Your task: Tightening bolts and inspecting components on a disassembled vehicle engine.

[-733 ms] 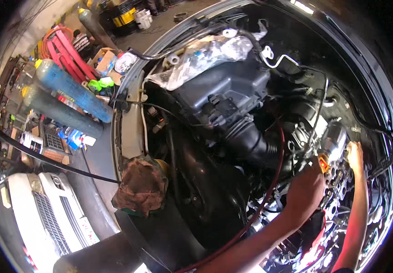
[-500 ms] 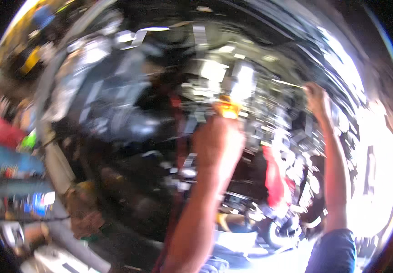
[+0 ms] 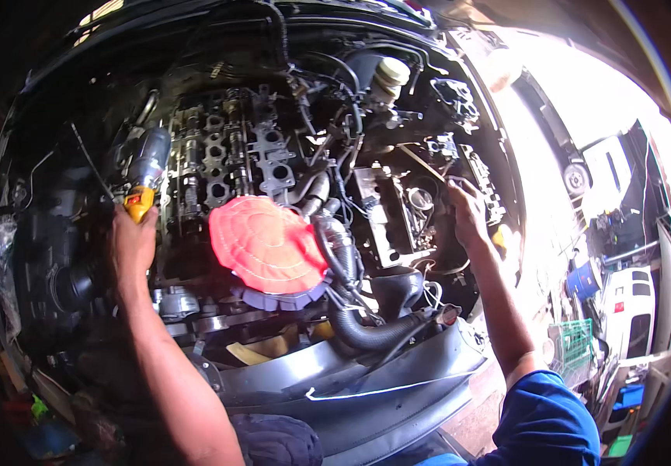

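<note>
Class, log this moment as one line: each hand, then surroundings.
left hand: grips yellow-handled tool | right hand: holds thin rod | around: engine, red stitched pad

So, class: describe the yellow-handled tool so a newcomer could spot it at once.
Start with the engine, its metal top showing rows of openings left of the picture's centre. Go to its left edge, where the person's left hand grips the tool. Its bright yellow handle, below a silver-grey body, sets it apart from the plain metal parts beside it.
</note>
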Motion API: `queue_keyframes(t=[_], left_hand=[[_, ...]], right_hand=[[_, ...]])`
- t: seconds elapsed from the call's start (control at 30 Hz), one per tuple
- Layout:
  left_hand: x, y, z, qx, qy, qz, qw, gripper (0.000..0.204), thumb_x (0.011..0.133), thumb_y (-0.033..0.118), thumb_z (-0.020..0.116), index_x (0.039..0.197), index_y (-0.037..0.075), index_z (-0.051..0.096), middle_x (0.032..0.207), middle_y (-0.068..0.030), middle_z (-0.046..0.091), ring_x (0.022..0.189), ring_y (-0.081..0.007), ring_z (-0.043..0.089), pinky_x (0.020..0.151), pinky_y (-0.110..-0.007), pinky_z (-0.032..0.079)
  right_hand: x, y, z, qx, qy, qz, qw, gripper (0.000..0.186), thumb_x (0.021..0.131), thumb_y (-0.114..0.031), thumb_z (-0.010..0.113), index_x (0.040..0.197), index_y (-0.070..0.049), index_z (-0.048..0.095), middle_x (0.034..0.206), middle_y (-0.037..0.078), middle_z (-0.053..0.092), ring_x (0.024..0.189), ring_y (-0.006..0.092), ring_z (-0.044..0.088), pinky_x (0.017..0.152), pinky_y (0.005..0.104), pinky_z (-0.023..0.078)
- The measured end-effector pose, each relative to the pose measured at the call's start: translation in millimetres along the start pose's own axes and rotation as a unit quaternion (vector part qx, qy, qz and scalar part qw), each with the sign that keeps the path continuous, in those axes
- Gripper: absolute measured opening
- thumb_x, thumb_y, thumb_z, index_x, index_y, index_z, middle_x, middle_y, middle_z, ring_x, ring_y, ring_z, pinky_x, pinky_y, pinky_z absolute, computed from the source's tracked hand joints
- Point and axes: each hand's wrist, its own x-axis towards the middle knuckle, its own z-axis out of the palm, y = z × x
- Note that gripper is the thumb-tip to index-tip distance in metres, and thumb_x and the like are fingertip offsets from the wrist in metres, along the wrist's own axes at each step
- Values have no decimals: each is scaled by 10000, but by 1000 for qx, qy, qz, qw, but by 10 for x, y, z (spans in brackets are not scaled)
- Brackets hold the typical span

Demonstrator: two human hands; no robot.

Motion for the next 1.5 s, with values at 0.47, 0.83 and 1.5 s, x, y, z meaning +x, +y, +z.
queue_keyframes(t=[0.47,0.83,1.5], left_hand=[[-20,-25,52,34,-25,-10,999,619,868,469,769,1181,-43,621,1094,-311,706,1083,-469,677,895,-506,529],[-28,62,-1,54,-25,-21,998,704,911,606,668,1215,-28,649,1133,-309,702,1116,-458,669,963,-480,515],[-577,572,-109,16,25,105,994,405,973,432,656,1115,56,710,1000,-195,749,1005,-385,713,854,-468,548]], right_hand=[[-173,1444,339,-258,-21,-69,963,351,930,-134,616,1250,9,632,1201,276,678,1121,432,658,943,461,526],[-264,1505,403,-375,-55,-71,923,422,921,-125,623,1335,-66,573,1192,250,590,1044,474,636,855,520,545],[-46,1201,323,-378,89,-195,900,426,1049,-416,565,1387,-161,613,1373,200,532,1248,384,536,1052,481,446]])
